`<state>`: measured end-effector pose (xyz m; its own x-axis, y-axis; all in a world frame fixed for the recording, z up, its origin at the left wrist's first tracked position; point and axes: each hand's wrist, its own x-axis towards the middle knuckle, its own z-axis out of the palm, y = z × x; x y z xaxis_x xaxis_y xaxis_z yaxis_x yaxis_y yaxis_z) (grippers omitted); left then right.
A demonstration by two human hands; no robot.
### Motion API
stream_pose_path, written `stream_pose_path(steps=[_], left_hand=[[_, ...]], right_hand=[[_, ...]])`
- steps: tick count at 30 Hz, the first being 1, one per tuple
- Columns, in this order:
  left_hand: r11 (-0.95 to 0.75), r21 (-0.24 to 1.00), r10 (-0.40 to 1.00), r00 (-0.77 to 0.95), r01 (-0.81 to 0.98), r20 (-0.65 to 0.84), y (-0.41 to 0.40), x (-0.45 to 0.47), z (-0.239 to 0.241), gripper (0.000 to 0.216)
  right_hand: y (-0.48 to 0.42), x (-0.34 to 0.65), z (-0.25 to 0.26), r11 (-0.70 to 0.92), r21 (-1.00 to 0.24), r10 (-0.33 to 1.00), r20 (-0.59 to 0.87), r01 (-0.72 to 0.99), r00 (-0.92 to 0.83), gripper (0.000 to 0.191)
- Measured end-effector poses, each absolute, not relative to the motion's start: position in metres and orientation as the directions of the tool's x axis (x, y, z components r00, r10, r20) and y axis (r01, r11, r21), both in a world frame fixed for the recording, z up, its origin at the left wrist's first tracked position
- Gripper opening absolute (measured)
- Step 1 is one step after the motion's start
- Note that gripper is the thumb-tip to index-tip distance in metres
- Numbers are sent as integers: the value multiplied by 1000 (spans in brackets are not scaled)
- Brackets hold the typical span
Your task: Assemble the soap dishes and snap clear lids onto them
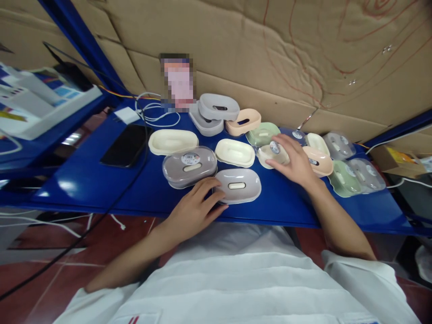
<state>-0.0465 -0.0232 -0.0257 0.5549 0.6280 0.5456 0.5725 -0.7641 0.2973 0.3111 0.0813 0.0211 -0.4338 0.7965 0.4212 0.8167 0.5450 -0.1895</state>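
Note:
My left hand [199, 206] has its fingertips and thumb on the left end of a grey oval soap dish [238, 185] with a pale slot insert. Just behind that hand lies a darker grey soap dish [175, 168] under a clear, stickered lid. My right hand [295, 158] is closed around a cream soap dish [265, 158] with a transparent lid and a round sticker, thumb in front and fingers over the top. Two cream oval trays [235, 152] [173, 141] sit behind the grey dishes.
Grey oval shells [219, 106] are stacked at the back beside a peach shell [245, 121] and a green lidded dish [263, 133]. More lidded dishes [346, 177] crowd the right. A black phone [126, 145], white charger [127, 115] and cables occupy the left. Cardboard [236, 45] walls the back.

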Motion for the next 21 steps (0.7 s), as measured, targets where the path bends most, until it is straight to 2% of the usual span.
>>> stream_pose_path(steps=[4, 8, 14, 21], left_hand=[[-738, 300, 641, 490, 604, 590, -26, -46, -26, 32], [-722, 344, 671, 487, 600, 559, -25, -47, -26, 53], [-722, 420, 681, 461, 549, 569, -22, -50, -29, 45], [-722, 442, 683, 448, 532, 577, -22, -52, -30, 40]], right_hand=[[47, 277, 29, 720, -164, 688, 297, 675, -662, 72], [24, 251, 21, 811, -158, 584, 232, 563, -778, 72], [18, 241, 13, 840, -38, 536, 213, 542, -817, 81], [20, 241, 10, 872, 19, 473, 224, 489, -852, 73]])
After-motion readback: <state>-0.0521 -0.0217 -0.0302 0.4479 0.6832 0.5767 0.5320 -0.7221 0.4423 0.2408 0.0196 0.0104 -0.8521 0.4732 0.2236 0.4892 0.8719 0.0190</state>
